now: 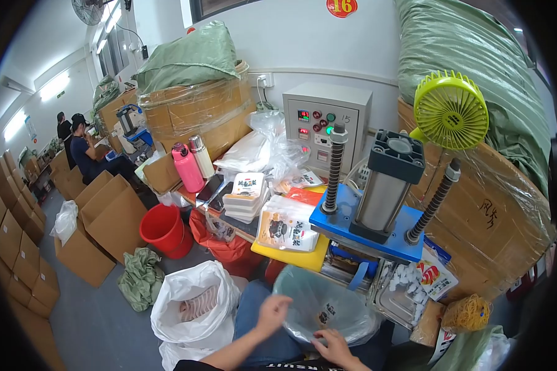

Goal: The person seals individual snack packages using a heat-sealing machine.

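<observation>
My left hand [272, 314] hangs over the left side of a round basin [351, 321] with a clear plastic liner. Its fingers are loosely bent and nothing shows in them. Above the basin's near edge is my right hand [333, 347], its fingers apart and empty. A small printed bag [327, 314] shows inside the basin. Behind it, a stack of printed bags [286, 224] lies on a yellow board [315, 253], beside a blue press [368, 227]. White packs [247, 191] are piled to the left.
A white sack [195, 303] stands left of my legs, with a red bucket [166, 232] and open cartons [105, 210] beyond. A green fan [451, 111] and a control box [325, 117] stand behind. Two other people [87, 148] are at the far left.
</observation>
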The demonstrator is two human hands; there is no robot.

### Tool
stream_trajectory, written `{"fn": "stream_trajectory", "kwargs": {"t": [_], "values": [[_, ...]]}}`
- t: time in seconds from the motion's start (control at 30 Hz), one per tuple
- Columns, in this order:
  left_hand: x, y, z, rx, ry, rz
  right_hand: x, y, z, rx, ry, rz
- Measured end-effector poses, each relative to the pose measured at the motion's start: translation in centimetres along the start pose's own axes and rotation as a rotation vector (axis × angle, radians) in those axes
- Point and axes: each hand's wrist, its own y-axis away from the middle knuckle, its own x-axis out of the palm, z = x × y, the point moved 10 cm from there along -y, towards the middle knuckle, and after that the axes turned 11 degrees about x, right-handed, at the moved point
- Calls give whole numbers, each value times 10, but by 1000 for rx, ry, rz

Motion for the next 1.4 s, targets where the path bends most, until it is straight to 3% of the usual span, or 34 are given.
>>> {"fn": "stream_trajectory", "kwargs": {"t": [0.03, 0.1, 0.13, 0.2, 0.27, 0.53, 0.67, 0.87, 1.1, 1.17, 1.4], "values": [[26, 15, -5, -7, 27, 136, -4, 1, -9, 3, 0, -2], [48, 28, -25, 108, -94, 196, 25, 11, -30, -10, 399, 229], [59, 39, -38, 218, -208, 258, 27, 16, -29, -112, 450, 133], [72, 49, -32, 177, -389, 347, 44, 13, -55, 67, 585, 226], [71, 53, -16, 156, -498, 360, 50, 9, -62, 88, 653, 157], [90, 77, 47, -75, -609, 605, 55, 14, -57, 72, 726, 139], [101, 89, 40, -10, -573, 607, 55, 23, -72, 67, 735, 138], [114, 98, 74, -145, -803, 762, 66, 25, -87, 2, 672, 223], [116, 105, 49, -348, -570, 848, 58, 22, -96, -144, 689, 182], [119, 111, 54, -376, -595, 867, 57, 29, -88, -59, 699, 294], [116, 114, 50, -406, -508, 843, 52, 29, -84, 52, 660, 323]]}}
